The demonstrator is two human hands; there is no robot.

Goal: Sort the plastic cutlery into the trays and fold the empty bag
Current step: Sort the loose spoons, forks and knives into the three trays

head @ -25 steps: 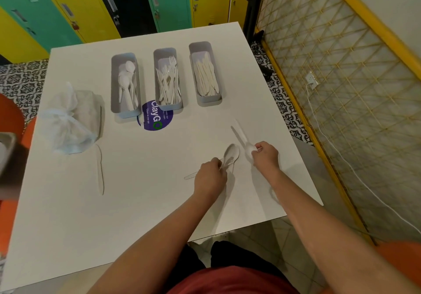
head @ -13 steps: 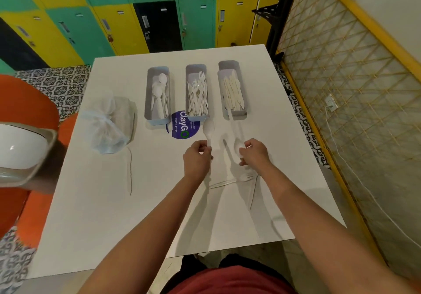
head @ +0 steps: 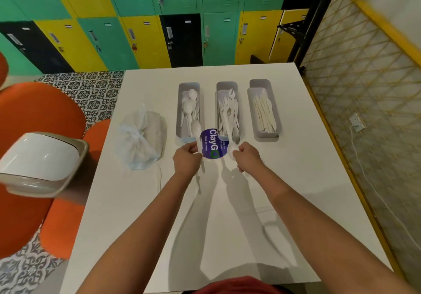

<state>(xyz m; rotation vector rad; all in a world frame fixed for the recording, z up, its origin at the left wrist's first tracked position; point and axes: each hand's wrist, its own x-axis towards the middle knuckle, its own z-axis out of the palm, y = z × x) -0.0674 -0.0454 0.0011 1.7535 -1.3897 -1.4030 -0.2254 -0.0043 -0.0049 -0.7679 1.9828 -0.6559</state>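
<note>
Three grey trays stand side by side on the white table (head: 296, 179): the left tray (head: 179, 111) holds spoons, the middle tray (head: 218, 93) forks, the right tray (head: 251, 111) knives. My left hand (head: 185, 160) is shut on a white plastic spoon (head: 196, 129) whose bowl hangs over the near end of the left tray. My right hand (head: 248, 157) grips a second white spoon (head: 232, 149) by the bowl end, its handle pointing towards the middle tray. A crumpled clear plastic bag (head: 141, 138) lies left of the trays.
A round purple sticker (head: 211, 143) lies on the table between my hands. A thin white utensil (head: 160, 175) rests near the bag. A white bin (head: 38, 163) and orange seats (head: 34, 116) stand at the left; a mesh fence (head: 364, 88) runs along the right.
Both hands lifted a spoon each from the near right of the table and carried them forward and left towards the trays. The view tilted up.
</note>
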